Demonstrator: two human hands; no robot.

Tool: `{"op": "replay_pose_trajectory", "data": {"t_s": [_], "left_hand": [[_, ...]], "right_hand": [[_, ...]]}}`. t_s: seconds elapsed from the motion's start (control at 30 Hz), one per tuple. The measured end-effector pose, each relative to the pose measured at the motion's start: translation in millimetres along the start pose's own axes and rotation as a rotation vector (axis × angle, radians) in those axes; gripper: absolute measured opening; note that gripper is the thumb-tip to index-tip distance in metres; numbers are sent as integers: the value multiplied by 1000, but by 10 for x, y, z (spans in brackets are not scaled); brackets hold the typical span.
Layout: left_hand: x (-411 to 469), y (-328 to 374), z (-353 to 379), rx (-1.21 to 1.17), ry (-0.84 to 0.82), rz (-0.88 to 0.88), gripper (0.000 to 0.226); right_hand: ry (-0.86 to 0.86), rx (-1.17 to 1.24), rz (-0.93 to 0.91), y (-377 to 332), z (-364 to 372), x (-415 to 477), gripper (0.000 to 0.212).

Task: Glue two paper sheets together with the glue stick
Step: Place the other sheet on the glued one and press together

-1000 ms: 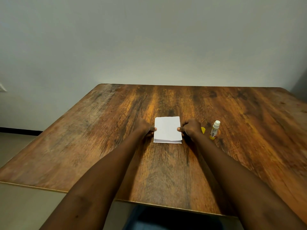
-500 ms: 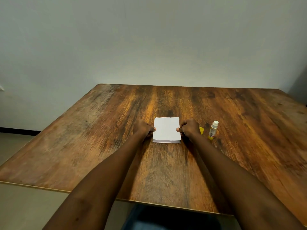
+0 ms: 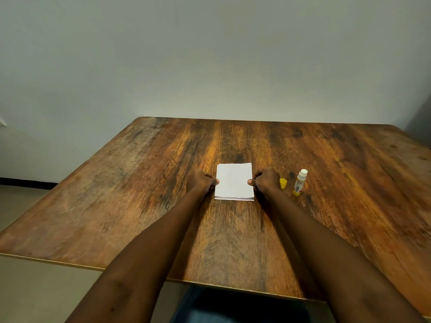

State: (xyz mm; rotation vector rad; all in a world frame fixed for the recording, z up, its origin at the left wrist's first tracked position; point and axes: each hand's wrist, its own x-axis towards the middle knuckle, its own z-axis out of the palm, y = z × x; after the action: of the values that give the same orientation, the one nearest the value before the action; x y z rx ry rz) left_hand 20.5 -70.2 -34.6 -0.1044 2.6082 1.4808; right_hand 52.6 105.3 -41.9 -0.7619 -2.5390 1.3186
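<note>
Two white paper sheets [image 3: 234,180] lie stacked on the wooden table [image 3: 140,194], the lower one showing as a thin strip at the near edge. My left hand [image 3: 201,181] pinches the stack's left edge with the thumb on top. My right hand [image 3: 264,181] pinches the right edge the same way. The uncapped glue stick [image 3: 300,182] lies on the table to the right of my right hand. Its yellow cap [image 3: 283,183] stands between that hand and the stick.
A plain pale wall rises behind the table's far edge. The table's near edge [image 3: 210,284] crosses below my forearms, with dark clothing under it. Pale floor shows at the lower left.
Both hands stay on the paper's side edges. The view has tilted slightly, so the table sits a little lower in the frame; the glue stick and cap have not moved.
</note>
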Motion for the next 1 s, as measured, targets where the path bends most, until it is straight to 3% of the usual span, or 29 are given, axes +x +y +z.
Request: {"op": "replay_pose_trajectory", "data": {"t_s": [1.0], "left_hand": [[-3,-29,32,85,-15,39,27]], "right_hand": [[13,-68,-21,3,18,-4,27]]}}
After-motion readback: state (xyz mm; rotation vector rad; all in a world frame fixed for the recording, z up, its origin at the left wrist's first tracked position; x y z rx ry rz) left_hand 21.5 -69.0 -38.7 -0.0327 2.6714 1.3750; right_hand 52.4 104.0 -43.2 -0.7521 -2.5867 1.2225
